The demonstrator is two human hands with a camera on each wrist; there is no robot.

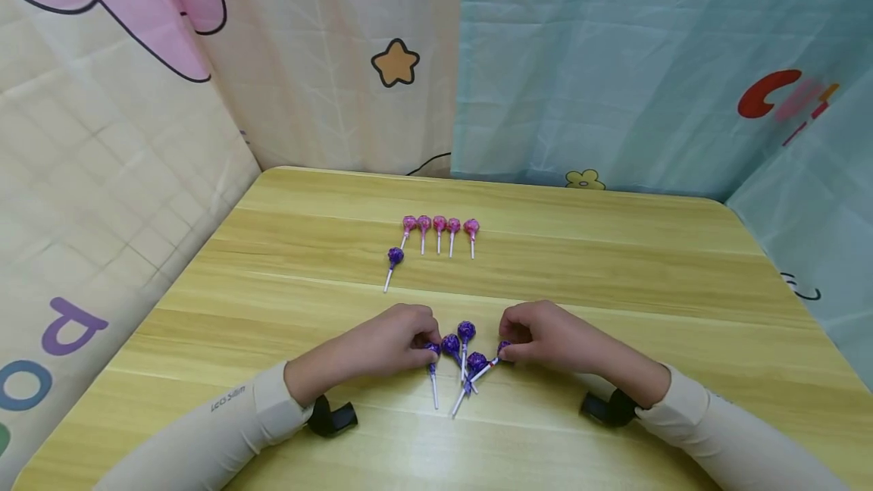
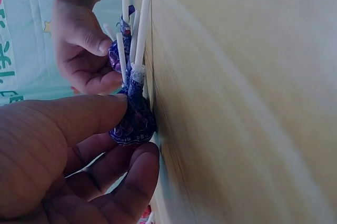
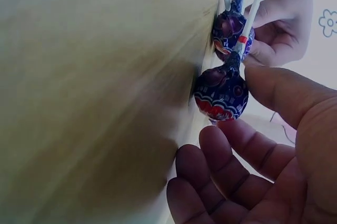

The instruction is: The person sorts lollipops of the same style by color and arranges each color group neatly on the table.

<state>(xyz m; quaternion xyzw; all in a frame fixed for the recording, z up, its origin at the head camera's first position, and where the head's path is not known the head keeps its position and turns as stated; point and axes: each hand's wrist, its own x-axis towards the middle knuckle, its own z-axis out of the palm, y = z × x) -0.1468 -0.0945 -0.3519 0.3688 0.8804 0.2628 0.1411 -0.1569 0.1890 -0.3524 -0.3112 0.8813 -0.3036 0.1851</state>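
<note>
Five purple-wrapped lollipops (image 1: 466,332) on white sticks lie clustered between both hands.

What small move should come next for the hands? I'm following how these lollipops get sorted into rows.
Probably lift the purple lollipop that the left hand pinches and lay it beside the lone purple lollipop below the pink row. That row looks finished at five, the purple one has just begun, and the right hand already pinches another purple lollipop.

Both hands (image 1: 389,343) (image 1: 546,336) low, fingers curled, seemingly pinching.
</note>
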